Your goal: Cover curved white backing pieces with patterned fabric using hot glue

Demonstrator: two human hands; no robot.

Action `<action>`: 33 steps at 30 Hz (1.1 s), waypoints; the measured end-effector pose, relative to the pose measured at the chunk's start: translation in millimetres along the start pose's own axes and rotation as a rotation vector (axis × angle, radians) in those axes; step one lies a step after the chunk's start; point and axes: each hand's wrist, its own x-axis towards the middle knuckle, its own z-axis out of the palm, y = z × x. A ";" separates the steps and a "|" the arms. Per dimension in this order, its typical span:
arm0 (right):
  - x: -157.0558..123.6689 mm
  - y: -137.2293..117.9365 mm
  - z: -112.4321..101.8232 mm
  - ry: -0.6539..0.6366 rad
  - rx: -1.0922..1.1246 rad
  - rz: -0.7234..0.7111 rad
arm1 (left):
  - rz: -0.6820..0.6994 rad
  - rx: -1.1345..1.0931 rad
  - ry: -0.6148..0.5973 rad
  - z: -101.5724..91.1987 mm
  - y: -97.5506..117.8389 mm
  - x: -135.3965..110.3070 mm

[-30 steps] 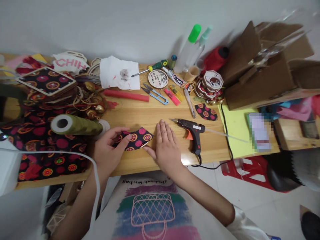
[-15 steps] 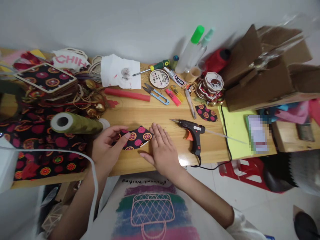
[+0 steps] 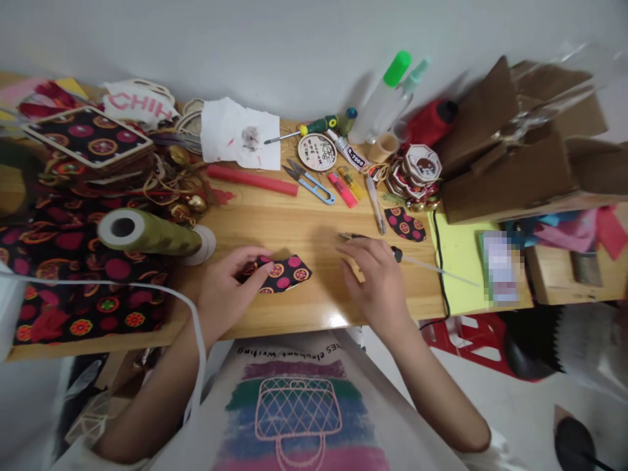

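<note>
My left hand pinches a small dark fabric piece with pink and orange round motifs, thumb on top, just over the wooden table. A pale edge shows along its lower right side. My right hand is over the black hot glue gun, thumb apart from the curved fingers; it covers the handle and trigger. Whether it touches the gun I cannot tell. From the gun's rear a clear glue stick sticks out. Behind it lies another cut piece of the same fabric.
Blue thread snips, a red stick, a screwdriver and a glue tube lie toward the wall. At left, a green roll lies on patterned cloth. A cardboard box stands at right.
My right hand has left the table beside the fabric piece and moved right, over the glue gun. My left hand still holds the fabric, now slightly further right in view.
</note>
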 end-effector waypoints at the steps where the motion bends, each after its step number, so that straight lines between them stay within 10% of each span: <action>1: 5.6 3.8 -2.6 -0.010 0.029 -0.011 | 0.023 0.042 -0.021 2.2 0.2 0.1; 16: 34.0 10.1 -13.9 0.023 0.385 0.387 | 0.462 0.579 -0.062 23.5 33.8 17.4; 25: -8.9 -4.4 -16.2 -0.003 0.347 0.363 | 0.536 0.822 -0.354 50.4 39.5 17.1; 33: -40.6 -7.8 9.6 -0.085 0.388 0.344 | 0.587 0.869 -0.291 51.8 32.9 18.2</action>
